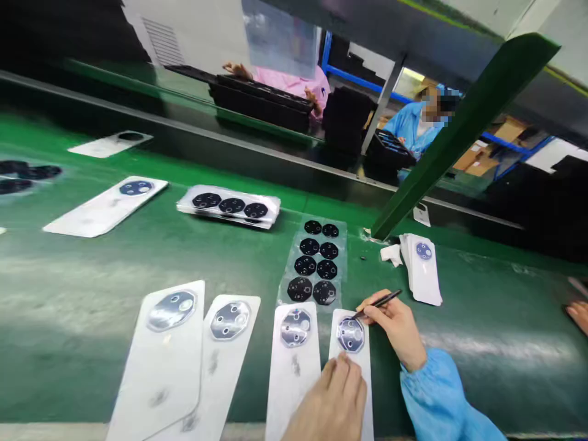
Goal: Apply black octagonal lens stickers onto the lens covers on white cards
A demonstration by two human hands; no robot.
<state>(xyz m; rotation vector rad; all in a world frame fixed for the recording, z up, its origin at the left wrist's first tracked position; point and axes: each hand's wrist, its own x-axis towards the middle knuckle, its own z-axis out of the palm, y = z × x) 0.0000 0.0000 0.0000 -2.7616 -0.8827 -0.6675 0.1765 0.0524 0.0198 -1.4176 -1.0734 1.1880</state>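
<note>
— What is shown at the front of the green workbench [220, 263]?

— A white phone back panel [366, 365] is steadied on the bench by the left hand [328, 404]. The fingers are laid together and lightly bent over the panel's face, and nothing is seen to be gripped; the thumb cannot be made out.

— And the right hand [399, 324]?

— A slim black pen-like tool [384, 299] is pinched there between thumb and fingers. Its tip is held at the upper left edge of the glossy camera disc [351, 335], which is set near the top of the same panel. Whether the edge is touched cannot be told. The forearm is covered by a blue sleeve [436, 392].

— What is pictured around them?

— A second panel [287, 380] is placed just beside the first, on its left. Farther left, two overlapping panels [160, 367] are seen. Beyond the near panels, eight black discs are carried in two columns by a clear sheet [342, 260]. To the right, a stack of panels [425, 282] is fronted by a crumpled white tissue [391, 254] at its left side.

— And in the background?

— Past the slanting green post [459, 144], a person in blue [411, 128] is partly seen; a person in pink [291, 79] is partly hidden by black trays [260, 101].
</note>
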